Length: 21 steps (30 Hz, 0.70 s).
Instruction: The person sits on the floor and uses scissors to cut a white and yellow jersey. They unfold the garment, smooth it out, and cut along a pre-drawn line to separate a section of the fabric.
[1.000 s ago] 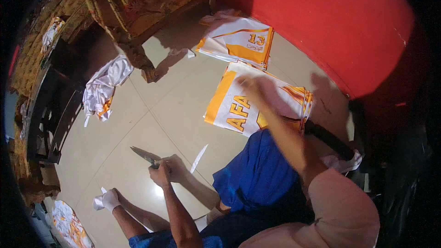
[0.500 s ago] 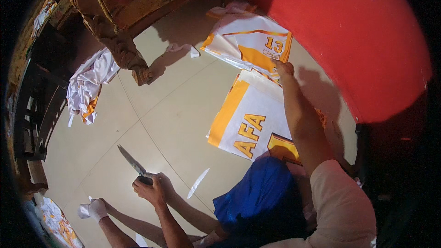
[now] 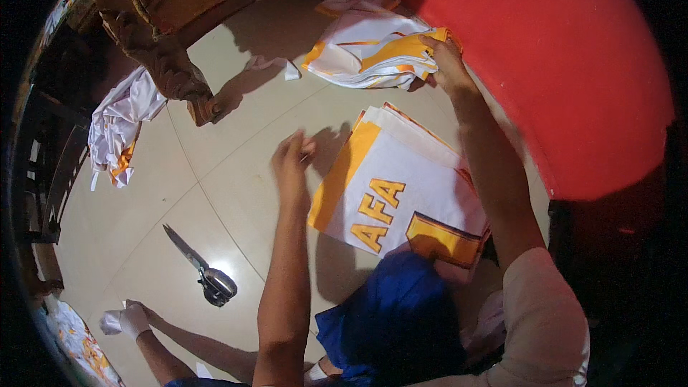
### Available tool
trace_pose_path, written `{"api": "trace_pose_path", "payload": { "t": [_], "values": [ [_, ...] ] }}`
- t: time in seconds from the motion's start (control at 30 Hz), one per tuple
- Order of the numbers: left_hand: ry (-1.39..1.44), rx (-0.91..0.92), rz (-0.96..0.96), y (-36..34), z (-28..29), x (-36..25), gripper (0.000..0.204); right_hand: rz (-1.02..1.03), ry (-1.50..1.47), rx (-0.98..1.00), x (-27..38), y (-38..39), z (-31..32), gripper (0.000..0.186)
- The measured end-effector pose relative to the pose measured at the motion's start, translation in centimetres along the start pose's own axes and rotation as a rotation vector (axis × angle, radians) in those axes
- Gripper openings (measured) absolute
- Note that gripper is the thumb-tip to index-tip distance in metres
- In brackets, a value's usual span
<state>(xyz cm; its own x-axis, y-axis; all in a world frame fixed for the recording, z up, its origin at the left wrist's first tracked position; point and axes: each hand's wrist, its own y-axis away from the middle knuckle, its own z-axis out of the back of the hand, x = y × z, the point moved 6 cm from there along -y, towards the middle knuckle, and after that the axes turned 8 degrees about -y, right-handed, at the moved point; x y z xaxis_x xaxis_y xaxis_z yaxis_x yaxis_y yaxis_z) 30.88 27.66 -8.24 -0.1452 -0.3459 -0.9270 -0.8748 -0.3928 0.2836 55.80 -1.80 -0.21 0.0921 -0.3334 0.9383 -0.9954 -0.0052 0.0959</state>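
Note:
My right hand (image 3: 446, 63) grips the bunched edge of a stack of white-and-yellow printed fabric pieces (image 3: 351, 56) at the far side, its layers folded up under the fingers. Closer to me lies a second stack of white fabric panels (image 3: 430, 179) with a yellow band and large yellow print. Just left of that stack, above the floor, my left hand (image 3: 292, 158) is empty, its fingers loosely bent and apart. A pair of scissors (image 3: 208, 272) with dark handles rests on the tiles left of my left forearm, blades pointing away.
A carved wooden furniture leg (image 3: 193, 93) stands at the far left beside a crumpled white-and-orange cloth heap (image 3: 122, 129). A large red surface (image 3: 559, 72) borders the right. My socked foot (image 3: 129, 321) is at the lower left. A white scrap (image 3: 290, 70) lies near the far stack.
My left hand has put the scissors down on the floor and moved up and right toward the near stack. My right hand has lifted and folded over the edge of the far stack.

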Motion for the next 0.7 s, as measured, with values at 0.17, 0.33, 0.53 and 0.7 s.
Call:
{"api": "trace_pose_path", "payload": {
  "t": [0.17,0.33,0.53,0.7],
  "values": [
    [0.569,0.242,0.542,-6.4,-11.8,3.3,0.077,0.137,-0.101,0.042,0.7,4.3,-2.1,0.029],
    [0.853,0.422,0.384,-8.5,-16.1,3.4,0.070,-0.137,-0.149,-0.133,-2.6,10.0,2.7,0.035],
    [0.411,0.212,0.366,-14.5,-10.0,11.0,0.040,0.040,0.054,-0.013,-7.8,15.2,4.8,0.034],
    [0.368,0.275,0.346,-8.8,-15.0,6.5,0.046,0.420,0.813,-0.171,-6.3,4.1,20.6,0.045]
  ]
}}
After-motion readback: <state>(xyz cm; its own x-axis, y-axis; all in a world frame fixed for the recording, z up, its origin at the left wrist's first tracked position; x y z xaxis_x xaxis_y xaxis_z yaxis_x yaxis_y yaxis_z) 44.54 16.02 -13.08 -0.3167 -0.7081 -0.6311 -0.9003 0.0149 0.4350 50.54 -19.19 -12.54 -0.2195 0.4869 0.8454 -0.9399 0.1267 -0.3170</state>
